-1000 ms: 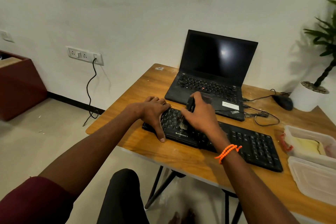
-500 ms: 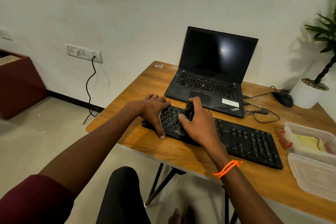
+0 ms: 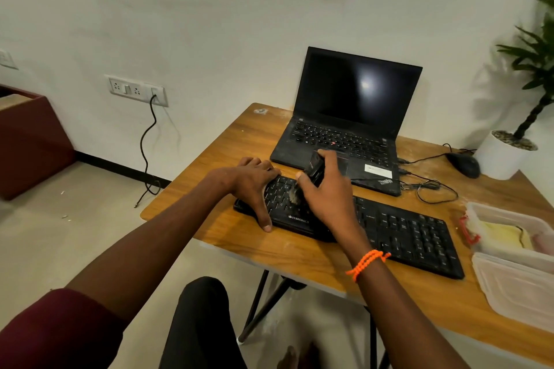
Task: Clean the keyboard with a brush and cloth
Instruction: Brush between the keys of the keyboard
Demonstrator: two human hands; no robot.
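Left hand (image 3: 254, 181): lies flat on the left end of the keyboard (image 3: 398, 231), fingers straight and spread, thumb reaching down over the keyboard's near edge onto the table (image 3: 209, 159); it covers the leftmost keys.
Brush (image 3: 313, 172): black handle rising from the right hand (image 3: 326, 195), pale bristles down on the keys just right of the left hand — much of the handle is hidden in the fist, and the bristle tip is blurred.
Right hand: fingers curled round the brush handle, thumb along its left side; the wrist hides the keyboard's middle rows.
Keyboard: black, lying slantwise near the table's front edge, its right end close to that edge; bare wood shows left of it and along its near side.
Laptop (image 3: 350, 117): open, screen dark, just behind the keyboard.
Mouse (image 3: 463, 165): behind the keyboard's right end, well apart.
Containers (image 3: 509, 249): right of the keyboard, cut off by the frame; something pale yellow lies inside one — cloth or not, I cannot tell.
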